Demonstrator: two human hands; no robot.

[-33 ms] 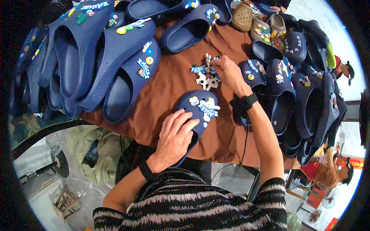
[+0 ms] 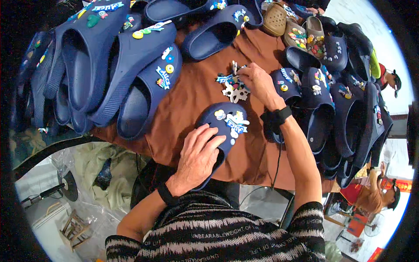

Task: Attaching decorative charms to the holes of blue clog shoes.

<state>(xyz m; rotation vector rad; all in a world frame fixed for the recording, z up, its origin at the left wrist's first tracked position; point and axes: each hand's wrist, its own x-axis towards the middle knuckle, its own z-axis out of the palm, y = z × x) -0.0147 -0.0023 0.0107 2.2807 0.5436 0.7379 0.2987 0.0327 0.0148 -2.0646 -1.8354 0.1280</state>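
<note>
A navy clog (image 2: 210, 114) lies at the near edge of the table, its toe pointing away from me. My left hand (image 2: 198, 153) is wrapped over its side and holds it there. Several charms, with a white figure and a blue banner (image 2: 237, 124) among them, sit on the clog's upper. Just beyond it is a small heap of loose shoe charms (image 2: 235, 92), white, blue and dark. The pinched fingers of my right hand (image 2: 258, 84) touch the heap's right side; what is between the fingertips is hidden.
Navy clogs (image 2: 139, 100) crowd the left, and more decorated clogs (image 2: 321, 113) stand on the right. Tan clogs (image 2: 275, 19) are at the back. Brown cloth (image 2: 174, 118) covers the table. A black cable (image 2: 277, 163) hangs near my right forearm. People (image 2: 371, 196) are off to the right.
My right hand's fingers shift very slightly at the charm heap. My left hand and the clog stay where they were.
</note>
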